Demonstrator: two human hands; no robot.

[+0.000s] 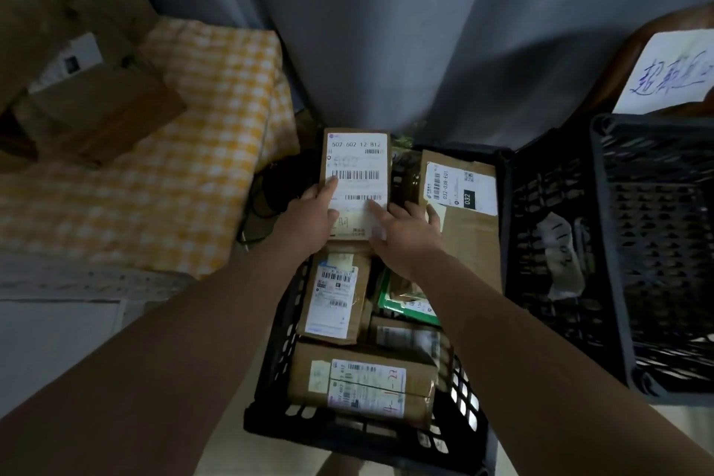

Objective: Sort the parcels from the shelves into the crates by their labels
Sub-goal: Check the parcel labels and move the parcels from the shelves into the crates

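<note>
Parcel up in both hands, dead centre of the view, over the 12 o'clock end of the black crate! It's a slim brown cardboard box, long side pointing to 12 o'clock, and a white shipping label covers nearly its whole face. Printed across the top: 502 602 12 812. Below that come a faint grey number, two rows of barcodes, and some handwriting low down, partly covered by the hands.

Left hand grips the parcel's 7 o'clock corner, thumb laid flat on the label beside the upper barcode. Its other fingers are behind the box, out of sight. Right hand comes in at the 5 o'clock corner with fingers spread. The forefinger lies straight on the label under the lower barcode, and the outer fingers fan toward 3 o'clock over the neighbouring 032 parcel, a flat brown box on the crate's 2 o'clock side.

Down in the crate at 6 o'clock sit a labelled box, a green-edged packet beside it, and, nearest the person, a wide box with red writing on its label.

At 3 o'clock, just beside the first, is a second crate, black, with crumpled paper inside. At 2 o'clock there's a handwritten sign. At 9 o'clock lies a yellow checked cloth with brown cartons on it.
</note>
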